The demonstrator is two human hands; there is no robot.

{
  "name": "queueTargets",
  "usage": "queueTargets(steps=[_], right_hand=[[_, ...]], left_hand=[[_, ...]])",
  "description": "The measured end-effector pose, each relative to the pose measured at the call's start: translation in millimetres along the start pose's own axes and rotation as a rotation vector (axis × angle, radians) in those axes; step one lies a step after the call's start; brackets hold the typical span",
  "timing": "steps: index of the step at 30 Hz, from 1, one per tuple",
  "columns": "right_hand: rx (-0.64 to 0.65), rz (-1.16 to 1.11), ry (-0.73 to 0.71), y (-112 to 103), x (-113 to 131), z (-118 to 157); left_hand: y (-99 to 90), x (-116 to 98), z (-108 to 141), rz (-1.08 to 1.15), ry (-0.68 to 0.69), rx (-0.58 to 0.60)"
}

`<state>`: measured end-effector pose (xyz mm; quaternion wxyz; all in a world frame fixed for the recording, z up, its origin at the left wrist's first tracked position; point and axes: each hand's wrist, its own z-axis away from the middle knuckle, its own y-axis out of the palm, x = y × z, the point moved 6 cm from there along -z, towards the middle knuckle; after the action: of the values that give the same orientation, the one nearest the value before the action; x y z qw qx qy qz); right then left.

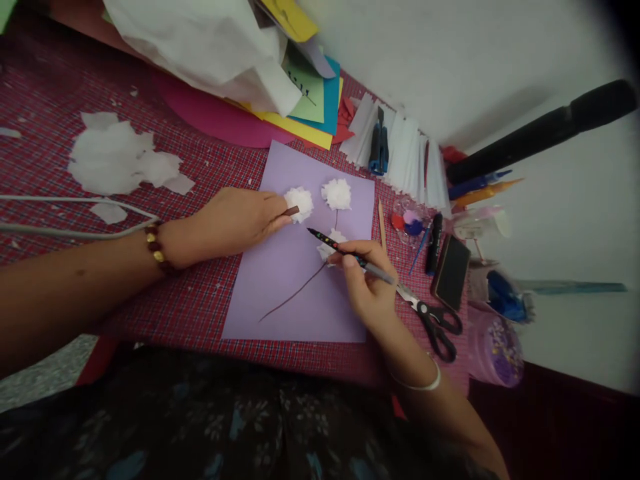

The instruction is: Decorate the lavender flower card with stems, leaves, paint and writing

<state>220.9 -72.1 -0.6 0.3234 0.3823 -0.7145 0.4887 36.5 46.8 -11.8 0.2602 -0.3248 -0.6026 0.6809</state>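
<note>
A purple sheet of paper (285,293) lies before me, bearing white crumpled-paper flowers (337,194). Thin brown lines (295,293) are drawn on it like stems. Over the sheet, my right hand (367,280) grips a black felt-tip pen (327,241) with coloured specks, its tip pointing up and left, beside the lower flower, which the hand partly hides. My left hand (240,217) reaches in from the left, its fingers pinching a small brown pen cap (291,211) in front of the upper-left flower (300,200).
Torn white paper (110,157) lies left on the checked tablecloth (210,280), near a pale cable (80,233). To the right are scissors (435,323), a phone (451,272), a pencil (382,223) and a blue cutter (379,147). Coloured paper (315,87) is stacked behind.
</note>
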Motion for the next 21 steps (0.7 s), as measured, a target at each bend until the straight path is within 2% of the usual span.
queueTargets(steps=[4, 8, 13, 21], right_hand=[[0.035, 0.03, -0.033, 5.1, -1.4, 1.3], [0.042, 0.002, -0.05, 5.9, -2.1, -1.2], [0.062, -0.021, -0.03, 9.6, -2.8, -1.6], [0.075, -0.016, 0.0, 13.8, -8.8, -3.8]], left_hand=[[0.4, 3.9, -2.0, 0.037, -0.02, 0.02], [-1.3, 9.9, -3.3, 0.107, -0.037, -0.026], [-0.4, 12.9, -3.5, 0.123, -0.021, -0.081], [-2.9, 11.3, -3.3, 0.194, -0.027, -0.069]])
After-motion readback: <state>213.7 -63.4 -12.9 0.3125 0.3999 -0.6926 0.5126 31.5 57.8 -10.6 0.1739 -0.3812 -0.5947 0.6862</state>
